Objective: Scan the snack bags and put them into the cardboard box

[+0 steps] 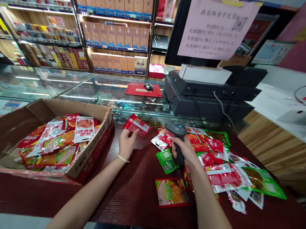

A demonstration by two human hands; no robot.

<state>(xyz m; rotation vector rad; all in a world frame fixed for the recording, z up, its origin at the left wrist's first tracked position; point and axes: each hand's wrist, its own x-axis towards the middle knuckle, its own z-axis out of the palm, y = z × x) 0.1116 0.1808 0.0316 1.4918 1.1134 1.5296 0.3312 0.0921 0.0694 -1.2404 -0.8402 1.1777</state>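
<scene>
My left hand [127, 141] is just right of the cardboard box [3, 127], its fingers pinched shut on 1 red packet [136, 124] that I hold tilted above the dark red table [129, 198], a little beyond the box's right-hand corner. My right hand [189, 153] is further right of the box, wrapped tight round the handle of the barcode scanner [177, 133], whose head points back toward the red packet; the 2 are close but not touching. The box itself lies open with its flaps spread, and it holds a loose heap of snack packets [55, 142], mostly red and orange with some white labels, filling its right half while the left half shows bare cardboard. Well to the right of the box, past my right hand, more loose packets [219, 165] in red, green and white lie scattered flat on the table. 1 green packet [167, 161] lies just under the scanner, and 1 larger packet [172, 192] lies nearer to me, between my 2 forearms. Beyond the box stands a glass counter [88, 86] carrying a red mouse mat [142, 89] with a mouse [148, 86], and to the right of that a cash register [209, 96] with a white box [204, 73] on top.
</scene>
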